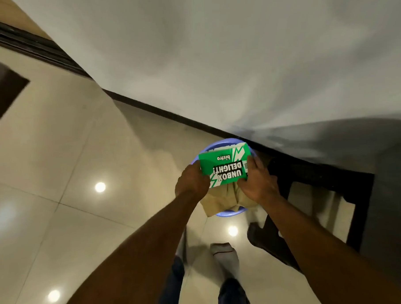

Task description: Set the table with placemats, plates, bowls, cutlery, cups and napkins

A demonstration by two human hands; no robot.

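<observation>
I am carrying a round blue plastic basin (pixel 214 144) in front of me over the floor. A green and white box (pixel 225 165) printed "UNBOX DELIGHT!" lies on top of it, with tan folded cloths (pixel 222 199) under the box, hanging over the near rim. My left hand (pixel 191 181) grips the basin's left side beside the box. My right hand (pixel 257 180) grips its right side, thumb on the box edge. The basin's other contents are hidden.
Glossy cream floor tiles (pixel 80 157) reflect ceiling lights. A white wall (pixel 236 58) with a dark skirting runs diagonally ahead. A dark wooden stool or low table frame (pixel 323 192) stands at the right beside the wall. My feet in grey socks (pixel 224 254) show below.
</observation>
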